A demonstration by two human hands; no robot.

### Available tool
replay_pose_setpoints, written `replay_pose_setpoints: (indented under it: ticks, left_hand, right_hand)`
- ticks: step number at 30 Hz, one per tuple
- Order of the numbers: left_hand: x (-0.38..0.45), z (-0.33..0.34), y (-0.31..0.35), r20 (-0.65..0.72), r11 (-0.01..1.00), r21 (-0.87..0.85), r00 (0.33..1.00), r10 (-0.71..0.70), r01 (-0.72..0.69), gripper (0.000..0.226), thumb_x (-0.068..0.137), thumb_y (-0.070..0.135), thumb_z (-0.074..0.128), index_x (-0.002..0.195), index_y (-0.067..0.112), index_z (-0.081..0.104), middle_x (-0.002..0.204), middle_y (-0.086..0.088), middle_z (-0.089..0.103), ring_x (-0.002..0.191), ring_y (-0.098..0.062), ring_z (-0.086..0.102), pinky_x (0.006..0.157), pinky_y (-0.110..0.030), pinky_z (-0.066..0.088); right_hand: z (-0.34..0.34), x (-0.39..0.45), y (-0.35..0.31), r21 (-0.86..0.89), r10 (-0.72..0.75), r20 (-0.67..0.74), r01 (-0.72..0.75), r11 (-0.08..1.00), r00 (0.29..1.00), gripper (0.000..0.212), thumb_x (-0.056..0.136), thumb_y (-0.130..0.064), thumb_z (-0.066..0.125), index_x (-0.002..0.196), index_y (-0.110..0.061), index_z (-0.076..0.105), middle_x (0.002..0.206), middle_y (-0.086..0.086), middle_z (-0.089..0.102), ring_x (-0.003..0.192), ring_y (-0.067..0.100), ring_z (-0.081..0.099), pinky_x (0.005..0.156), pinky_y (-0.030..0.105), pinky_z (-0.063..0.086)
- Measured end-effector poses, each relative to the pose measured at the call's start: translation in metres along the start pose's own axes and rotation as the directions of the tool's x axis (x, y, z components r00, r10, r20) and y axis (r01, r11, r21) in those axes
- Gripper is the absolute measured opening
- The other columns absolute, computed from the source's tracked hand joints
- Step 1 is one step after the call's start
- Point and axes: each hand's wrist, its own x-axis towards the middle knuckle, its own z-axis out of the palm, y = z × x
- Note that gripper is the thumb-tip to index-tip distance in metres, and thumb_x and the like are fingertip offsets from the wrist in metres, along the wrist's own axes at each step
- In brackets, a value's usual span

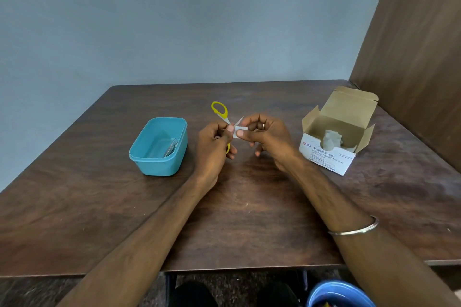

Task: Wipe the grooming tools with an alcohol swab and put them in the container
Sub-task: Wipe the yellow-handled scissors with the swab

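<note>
On the dark wood-grain table [99,207], the left hand [212,147] grips yellow-looped scissors [220,111] at centre, the right hand [269,139] pinches a white swab [240,129] round the blade, plastic tub [159,146] at nine o'clock.

Both forearms reaching forward, left grip [214,139] curled closed, right grip [264,136] pinching, thumbs nearly meeting

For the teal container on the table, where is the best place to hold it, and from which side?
Grip the teal container by its long walls just under the rim, coming down from above. It stands upright and open, a metal tool lies inside near its right wall, and the lip gives fingers a ledge. Both hands are busy now, so probably later.
</note>
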Motion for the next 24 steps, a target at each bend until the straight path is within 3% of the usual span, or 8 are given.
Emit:
replay_pose_setpoints:
  ticks: [3, 6, 9, 11, 14, 18, 24]
  left_hand:
    - [-0.001, 0.001, 0.001, 0.018, 1.0, -0.002, 1.0, 0.01, -0.01, 0.015, 0.099, 0.014, 0.057, 0.086, 0.012, 0.063, 0.06, -0.006, 0.058, 0.05, -0.015, 0.057, 0.046, -0.027, 0.049]
    - [-0.001, 0.0, 0.001, 0.014, 1.0, -0.005, 1.0, 0.02, -0.02, 0.016, 0.1, 0.019, 0.056, 0.087, 0.013, 0.063, 0.064, -0.005, 0.058, 0.052, -0.016, 0.057, 0.047, -0.029, 0.049]
    - [-0.002, 0.0, 0.002, 0.003, 0.999, -0.004, 0.999, 0.039, -0.039, 0.017, 0.101, 0.028, 0.054, 0.103, 0.015, 0.065, 0.078, -0.012, 0.06, 0.054, -0.018, 0.058, 0.048, -0.031, 0.049]
    - [-0.003, 0.0, 0.003, -0.001, 0.999, 0.002, 0.999, 0.048, -0.048, 0.016, 0.102, 0.03, 0.052, 0.11, 0.022, 0.063, 0.086, -0.012, 0.064, 0.057, -0.02, 0.059, 0.048, -0.031, 0.05]
    - [-0.003, -0.001, 0.004, -0.001, 0.998, 0.013, 0.998, 0.057, -0.057, 0.012, 0.102, 0.032, 0.052, 0.105, 0.029, 0.063, 0.084, -0.008, 0.066, 0.056, -0.02, 0.059, 0.048, -0.031, 0.051]
    - [-0.002, -0.002, 0.002, -0.012, 0.998, 0.024, 0.998, 0.057, -0.057, 0.013, 0.101, 0.032, 0.055, 0.103, 0.023, 0.064, 0.081, -0.01, 0.065, 0.055, -0.02, 0.059, 0.047, -0.03, 0.051]
    - [0.001, -0.003, 0.0, -0.029, 0.998, 0.014, 0.998, 0.056, -0.055, 0.017, 0.1, 0.033, 0.055, 0.105, 0.019, 0.064, 0.083, -0.014, 0.066, 0.055, -0.022, 0.059, 0.049, -0.033, 0.051]
  right_hand:
    - [0.002, 0.0, 0.001, -0.046, -0.035, -0.046, 0.033, 0.998, 0.998, 0.022, 0.078, -0.013, 0.085, 0.083, -0.017, 0.064, 0.076, 0.003, 0.061, 0.055, 0.012, 0.056, 0.04, 0.026, 0.041]
    - [0.004, -0.001, 0.001, -0.195, -0.117, -0.054, 0.104, 0.975, 0.992, 0.01, 0.08, -0.023, 0.083, 0.082, -0.023, 0.073, 0.082, 0.007, 0.07, 0.06, 0.015, 0.058, 0.043, 0.031, 0.043]
    - [0.006, -0.004, 0.0, -0.24, -0.17, -0.038, 0.156, 0.958, 0.985, 0.004, 0.083, -0.026, 0.081, 0.082, -0.026, 0.077, 0.088, 0.007, 0.074, 0.059, 0.019, 0.058, 0.042, 0.029, 0.044]
    - [0.007, -0.004, -0.001, -0.241, -0.17, -0.028, 0.159, 0.958, 0.985, 0.004, 0.084, -0.025, 0.08, 0.085, -0.022, 0.078, 0.088, 0.008, 0.074, 0.059, 0.019, 0.058, 0.042, 0.029, 0.044]
    - [0.01, -0.004, 0.001, -0.242, -0.161, -0.013, 0.153, 0.958, 0.987, 0.006, 0.085, -0.025, 0.078, 0.086, -0.019, 0.078, 0.088, 0.008, 0.074, 0.06, 0.018, 0.058, 0.044, 0.032, 0.047]
    - [0.011, -0.001, 0.004, -0.261, -0.15, 0.03, 0.153, 0.953, 0.988, 0.007, 0.088, -0.027, 0.075, 0.081, -0.027, 0.074, 0.084, 0.008, 0.072, 0.061, 0.017, 0.058, 0.045, 0.035, 0.05]
    - [0.009, 0.0, 0.007, -0.311, -0.118, 0.076, 0.136, 0.941, 0.99, 0.01, 0.089, -0.031, 0.073, 0.086, -0.022, 0.074, 0.067, -0.002, 0.066, 0.06, 0.011, 0.06, 0.049, 0.036, 0.053]
